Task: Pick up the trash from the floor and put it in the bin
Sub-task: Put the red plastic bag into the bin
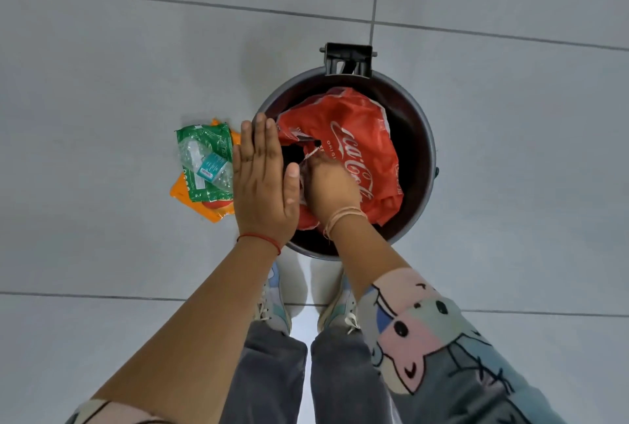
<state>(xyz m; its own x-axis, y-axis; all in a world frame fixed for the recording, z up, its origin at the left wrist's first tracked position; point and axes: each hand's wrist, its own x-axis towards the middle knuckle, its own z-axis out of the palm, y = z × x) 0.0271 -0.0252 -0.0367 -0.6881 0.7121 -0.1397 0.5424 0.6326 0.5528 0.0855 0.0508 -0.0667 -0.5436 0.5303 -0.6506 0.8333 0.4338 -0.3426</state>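
Note:
A round dark bin (427, 138) stands on the tiled floor straight ahead. A crumpled red plastic wrapper with white lettering (360, 138) fills most of its opening. My right hand (328, 187) reaches into the bin and grips the near edge of the wrapper. My left hand (262, 182) hovers flat, fingers together, over the bin's left rim and holds nothing. On the floor left of the bin lie a crushed clear plastic bottle (204, 161), a green wrapper (207, 141) under it, and an orange wrapper (190, 199) at the bottom.
The bin's black hinge bracket (349, 58) sticks out at its far side. My two shoes (275, 304) stand just in front of the bin. Grey floor tiles (102, 83) surround everything.

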